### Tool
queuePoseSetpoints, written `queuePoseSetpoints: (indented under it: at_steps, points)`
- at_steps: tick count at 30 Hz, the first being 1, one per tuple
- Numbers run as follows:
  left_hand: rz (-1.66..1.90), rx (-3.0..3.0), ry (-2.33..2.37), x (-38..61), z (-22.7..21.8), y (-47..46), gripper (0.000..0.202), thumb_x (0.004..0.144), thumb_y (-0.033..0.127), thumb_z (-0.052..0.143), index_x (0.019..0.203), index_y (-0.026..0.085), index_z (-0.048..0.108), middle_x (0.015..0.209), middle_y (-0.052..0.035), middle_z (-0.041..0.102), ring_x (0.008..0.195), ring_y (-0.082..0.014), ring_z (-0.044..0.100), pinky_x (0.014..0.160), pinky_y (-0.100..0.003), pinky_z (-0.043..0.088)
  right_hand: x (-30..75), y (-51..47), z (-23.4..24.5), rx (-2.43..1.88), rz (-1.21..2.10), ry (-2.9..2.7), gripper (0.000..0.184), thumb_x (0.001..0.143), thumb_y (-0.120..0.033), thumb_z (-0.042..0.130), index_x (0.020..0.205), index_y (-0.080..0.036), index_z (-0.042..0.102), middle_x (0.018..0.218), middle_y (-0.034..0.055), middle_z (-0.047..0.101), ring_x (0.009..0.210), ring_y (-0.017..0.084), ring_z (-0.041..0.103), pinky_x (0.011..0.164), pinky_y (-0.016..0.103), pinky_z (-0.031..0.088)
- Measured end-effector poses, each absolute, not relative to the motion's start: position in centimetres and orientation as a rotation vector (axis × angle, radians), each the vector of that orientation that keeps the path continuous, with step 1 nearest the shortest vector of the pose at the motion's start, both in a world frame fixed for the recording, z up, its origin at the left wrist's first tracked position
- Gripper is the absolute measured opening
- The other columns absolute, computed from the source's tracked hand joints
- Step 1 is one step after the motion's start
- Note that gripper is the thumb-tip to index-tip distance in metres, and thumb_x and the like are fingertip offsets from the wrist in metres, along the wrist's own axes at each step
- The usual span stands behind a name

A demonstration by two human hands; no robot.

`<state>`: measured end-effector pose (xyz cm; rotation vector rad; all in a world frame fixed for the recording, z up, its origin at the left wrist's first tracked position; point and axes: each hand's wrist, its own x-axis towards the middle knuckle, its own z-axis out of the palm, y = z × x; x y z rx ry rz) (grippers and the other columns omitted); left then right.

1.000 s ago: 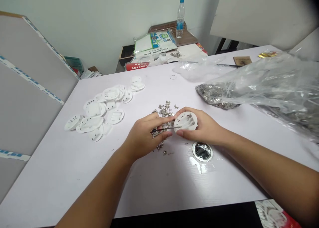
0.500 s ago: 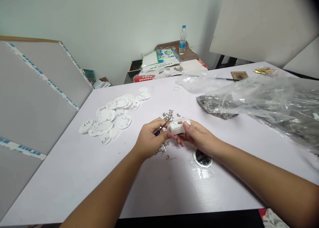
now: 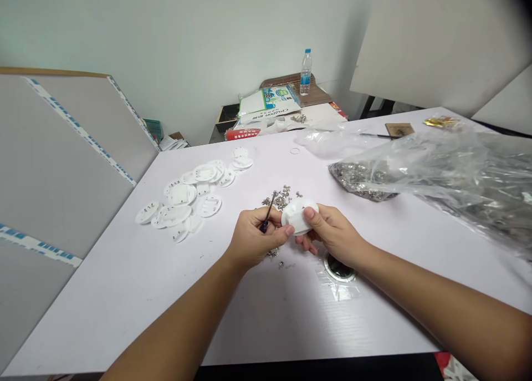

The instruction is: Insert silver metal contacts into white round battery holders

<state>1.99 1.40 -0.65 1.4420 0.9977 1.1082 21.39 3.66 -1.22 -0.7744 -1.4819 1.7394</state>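
So working across from the left: a couple of big grey boards with blue-and-white tape point(image 3: 70, 164) are leaning way out past the left hand, and a loose heap of white plastic discs point(image 3: 183, 198) is lying on the white table point(image 3: 124, 303), up and to the left of that hand.

The left hand point(image 3: 254, 238) is closed around a small screwdriver point(image 3: 264, 226), gripping it near the dark handle with the thin shaft pointing up and away. Its fingertips point(image 3: 288, 231) are sitting right by the lower edge of the white plastic disc point(image 3: 298, 217), though it's hard to tell if they're touching.

The right hand point(image 3: 332, 232) is pinching that disc between thumb and fingers, holding it up off the table and tilted, just right of the screwdriver. Small silver metal fittings point(image 3: 281, 199) are scattered just beyond and under the hands. A round metal ring with a dark center point(image 3: 338, 269) is sitting just below the right hand.

Further right, a clear plastic bag point(image 3: 449, 176) full of silver fittings is lying beyond the right forearm, with a water bottle point(image 3: 306, 73) standing way back past the hands.
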Motion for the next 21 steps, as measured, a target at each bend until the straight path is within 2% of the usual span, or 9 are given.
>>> queuePoseSetpoints:
  at_steps: [2,7,10,13,17,21]
  points:
    - [1.138,1.479,1.044,2.2,-0.7,1.2,0.018,0.079,0.029,0.075,0.075,0.015,0.065,0.054,0.0054,0.036,0.050,-0.0053,0.029,0.047,-0.021,0.027,21.3,3.5,-1.5,-0.806,1.696,-1.477,0.048,0.093,-0.061,0.047,0.083,-0.015,0.057,0.068,0.0038,0.063,0.051,0.012,0.058,0.044,0.023,0.044]
    - [1.204,1.731,1.183,2.8,-0.2,1.0,0.014,0.084,0.029,0.068,0.083,0.015,0.064,0.061,0.0031,0.048,0.049,-0.0053,0.033,0.046,-0.022,0.031,21.2,3.0,-1.4,-0.891,1.552,-1.482,0.041,0.093,-0.057,0.051,0.088,-0.017,0.057,0.074,0.0038,0.063,0.058,0.013,0.060,0.048,0.024,0.046]
    - [1.304,2.018,1.237,3.1,-0.1,1.1,0.009,0.084,0.024,0.067,0.082,0.016,0.064,0.066,0.0013,0.051,0.054,-0.0071,0.039,0.050,-0.023,0.036,21.1,3.0,-0.9,-0.854,1.618,-1.430,0.044,0.094,-0.060,0.046,0.093,-0.017,0.058,0.074,0.0037,0.061,0.057,0.014,0.060,0.047,0.025,0.047]
    - [1.301,2.144,1.199,3.0,-0.2,1.5,0.009,0.085,0.024,0.065,0.091,0.017,0.068,0.075,-0.0021,0.058,0.062,-0.0099,0.046,0.057,-0.024,0.040,21.3,3.5,-0.8,-0.820,1.663,-1.389,0.046,0.095,-0.060,0.045,0.092,-0.017,0.058,0.073,0.0031,0.059,0.055,0.014,0.059,0.046,0.026,0.047]
    - [1.109,1.983,1.235,1.4,0.6,2.2,0.026,0.089,0.032,0.064,0.111,0.020,0.068,0.091,-0.0050,0.064,0.057,-0.0075,0.044,0.054,-0.024,0.039,22.4,4.7,-1.0,-0.924,1.338,-1.528,0.036,0.092,-0.054,0.055,0.095,-0.019,0.057,0.078,0.0024,0.062,0.061,0.012,0.057,0.056,0.027,0.046]
    - [0.646,2.114,1.244,-0.2,1.9,2.6,0.012,0.086,0.029,0.066,0.093,0.023,0.074,0.090,-0.0035,0.064,0.076,-0.0128,0.057,0.068,-0.026,0.045,23.5,6.0,-1.1,-1.085,0.983,-1.605,0.034,0.087,-0.049,0.065,0.105,-0.021,0.056,0.103,0.0051,0.063,0.071,0.013,0.057,0.062,0.028,0.046]
